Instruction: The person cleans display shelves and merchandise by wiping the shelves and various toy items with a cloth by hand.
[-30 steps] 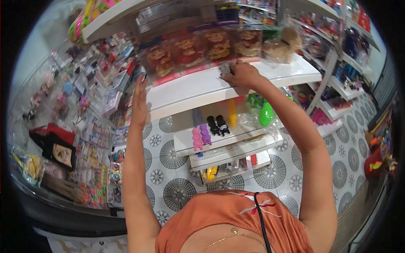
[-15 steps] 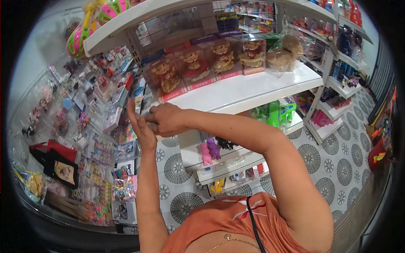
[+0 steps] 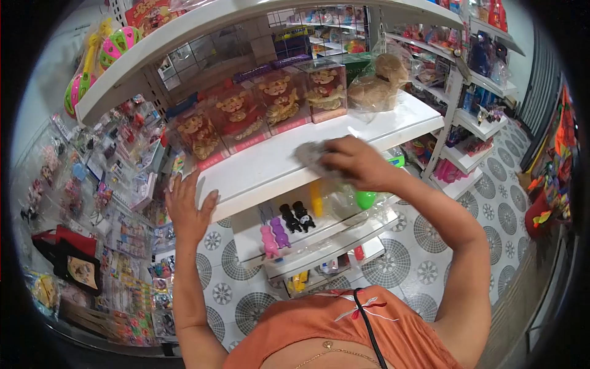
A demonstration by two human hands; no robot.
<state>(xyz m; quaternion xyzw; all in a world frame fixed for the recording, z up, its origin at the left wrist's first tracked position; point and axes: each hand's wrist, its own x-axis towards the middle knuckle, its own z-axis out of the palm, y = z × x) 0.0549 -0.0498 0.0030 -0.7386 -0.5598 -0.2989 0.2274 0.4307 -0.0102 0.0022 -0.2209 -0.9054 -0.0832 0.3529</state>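
Observation:
A grey cloth (image 3: 312, 157), blurred by motion, is bunched under the fingers of my right hand (image 3: 357, 163) at the front of the white shelf (image 3: 246, 179). At the shelf's left end lies my left hand (image 3: 189, 208), its fingers spread and holding nothing. Behind the cloth stands a row of clear boxes with golden figurines (image 3: 279, 98). To their right sits a brown plush animal (image 3: 381, 85) in clear plastic.
Below, a lower shelf holds a pink figure (image 3: 269, 242), a purple one (image 3: 279, 233) and black figures (image 3: 297, 217). Packaged toys fill a display (image 3: 123, 209) on the left. Green and pink balls (image 3: 120, 46) hang upper left. Stocked side shelves (image 3: 479, 123) stand right.
My hands were close together near the shelf's left end. Now they are apart: my right hand has moved right with the cloth, and my left rests on the shelf end.

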